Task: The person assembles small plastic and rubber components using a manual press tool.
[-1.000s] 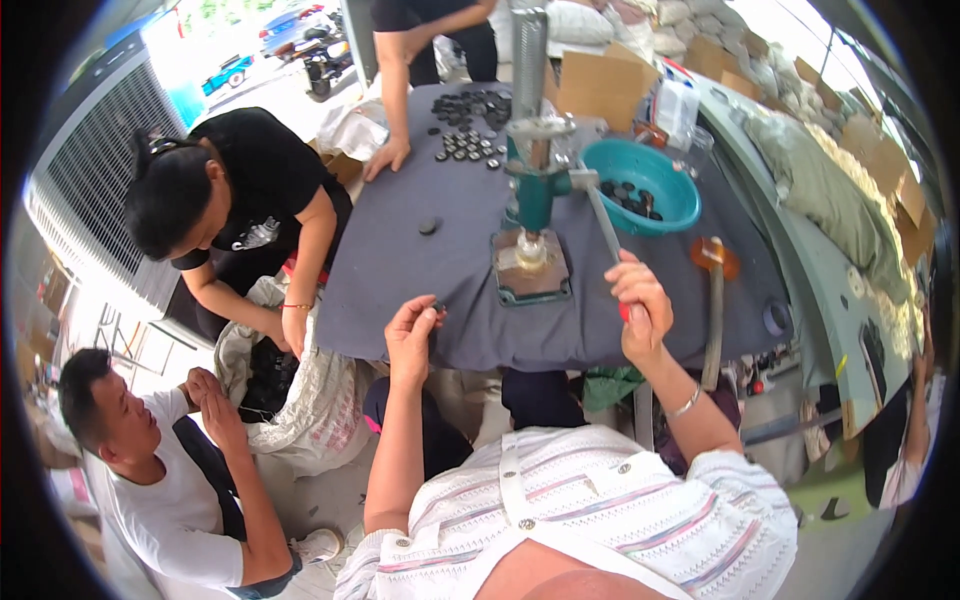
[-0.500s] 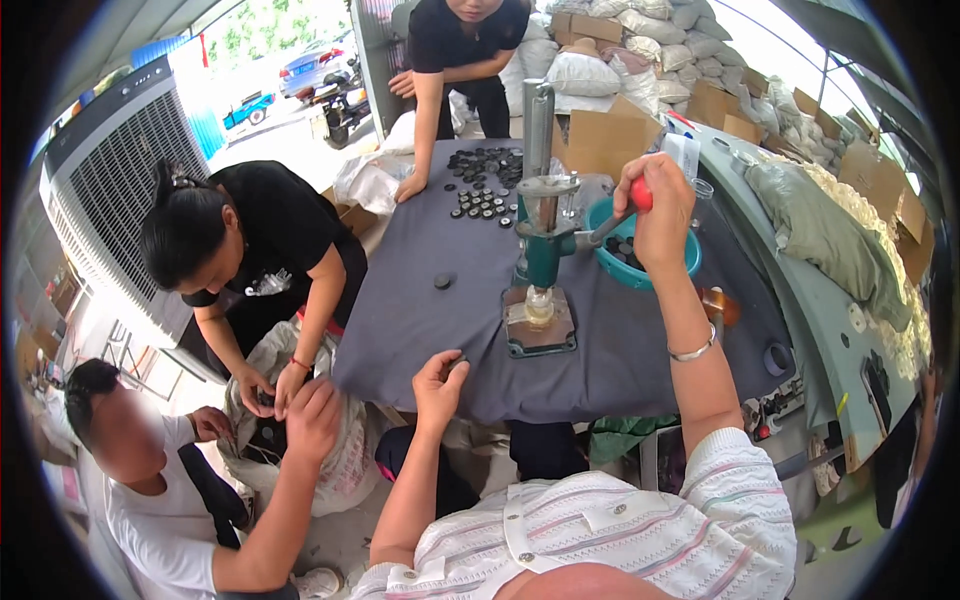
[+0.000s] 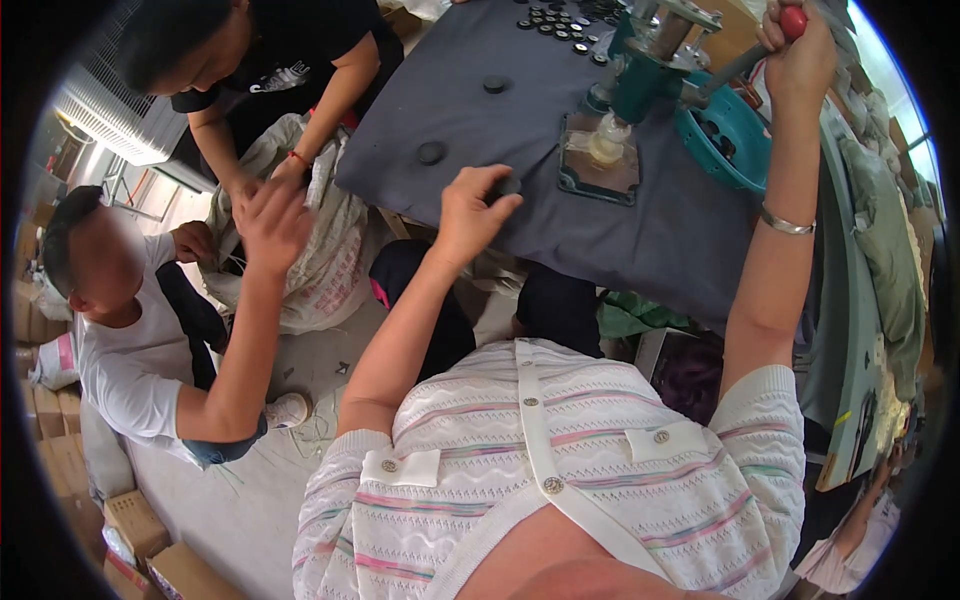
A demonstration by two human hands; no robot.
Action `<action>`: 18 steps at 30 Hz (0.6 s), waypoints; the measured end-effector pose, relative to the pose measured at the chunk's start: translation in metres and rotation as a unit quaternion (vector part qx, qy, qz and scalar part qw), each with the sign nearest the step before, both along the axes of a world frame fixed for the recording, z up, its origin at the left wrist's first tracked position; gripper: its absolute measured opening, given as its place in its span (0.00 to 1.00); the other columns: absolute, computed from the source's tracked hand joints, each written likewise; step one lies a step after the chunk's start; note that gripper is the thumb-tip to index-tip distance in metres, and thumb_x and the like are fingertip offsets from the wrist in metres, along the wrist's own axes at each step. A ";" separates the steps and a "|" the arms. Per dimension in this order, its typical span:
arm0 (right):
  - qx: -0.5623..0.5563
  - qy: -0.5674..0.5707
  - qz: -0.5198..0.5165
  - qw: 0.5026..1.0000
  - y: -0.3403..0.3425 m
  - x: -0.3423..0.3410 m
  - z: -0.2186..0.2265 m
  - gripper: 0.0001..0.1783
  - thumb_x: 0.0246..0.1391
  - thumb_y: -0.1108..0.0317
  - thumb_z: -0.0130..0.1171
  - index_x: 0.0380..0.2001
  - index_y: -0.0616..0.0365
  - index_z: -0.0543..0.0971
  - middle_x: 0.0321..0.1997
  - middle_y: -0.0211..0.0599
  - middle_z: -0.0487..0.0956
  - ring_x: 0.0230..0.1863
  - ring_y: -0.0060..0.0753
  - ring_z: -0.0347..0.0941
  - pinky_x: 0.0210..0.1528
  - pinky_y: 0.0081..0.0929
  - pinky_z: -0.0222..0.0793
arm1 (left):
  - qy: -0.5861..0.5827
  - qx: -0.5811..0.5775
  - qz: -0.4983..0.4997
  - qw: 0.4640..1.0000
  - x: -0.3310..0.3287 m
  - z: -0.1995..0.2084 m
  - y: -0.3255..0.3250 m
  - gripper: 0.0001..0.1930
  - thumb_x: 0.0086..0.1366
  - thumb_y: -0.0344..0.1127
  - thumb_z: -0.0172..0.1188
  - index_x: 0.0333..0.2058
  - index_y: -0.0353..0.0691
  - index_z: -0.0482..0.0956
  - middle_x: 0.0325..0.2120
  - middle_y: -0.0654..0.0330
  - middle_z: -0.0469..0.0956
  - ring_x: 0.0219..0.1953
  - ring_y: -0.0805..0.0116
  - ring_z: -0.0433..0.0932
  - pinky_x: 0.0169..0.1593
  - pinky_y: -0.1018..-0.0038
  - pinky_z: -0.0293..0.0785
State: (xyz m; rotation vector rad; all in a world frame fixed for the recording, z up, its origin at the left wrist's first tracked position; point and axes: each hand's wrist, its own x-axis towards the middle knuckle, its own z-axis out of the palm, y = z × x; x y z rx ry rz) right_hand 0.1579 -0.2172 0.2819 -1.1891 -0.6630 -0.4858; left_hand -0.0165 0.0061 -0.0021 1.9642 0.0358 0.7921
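My left hand [image 3: 472, 212] is closed in a pinch on a small black disc [image 3: 511, 186], just above the front edge of the cloth-covered table [image 3: 400, 110]. Raised at the right, my right hand [image 3: 808, 62] is wrapped round the red knob [image 3: 793, 21] on the lever of a green hand press [image 3: 640, 88]. A pale, translucent fitting [image 3: 608, 138] sits on the press's base plate [image 3: 590, 182]. Two loose black discs, a nearer one [image 3: 430, 153] and a farther one [image 3: 496, 84], lie left of the press.
Behind the press are rows of discs [image 3: 556, 22]. A teal basin [image 3: 690, 135] holding dark pieces stands right of it. To the left, a person in black [image 3: 330, 60] and a person in white [image 3: 135, 340] work at a white woven sack [image 3: 325, 270].
The view has tilted downward, so the table and press sit higher in the picture. A second loose disc now shows on the cloth. My right hand still grips the knob.
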 end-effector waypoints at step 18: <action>-0.038 -0.107 -0.047 0.992 0.001 0.023 0.000 0.19 0.57 0.52 0.42 0.23 0.56 0.64 0.23 0.34 0.64 0.17 0.24 0.57 0.15 0.21 0.50 | 0.085 0.262 0.145 0.950 0.008 0.014 0.083 0.20 0.46 0.34 0.67 0.42 0.39 0.79 0.37 0.58 0.79 0.43 0.57 0.73 0.46 0.63 0.66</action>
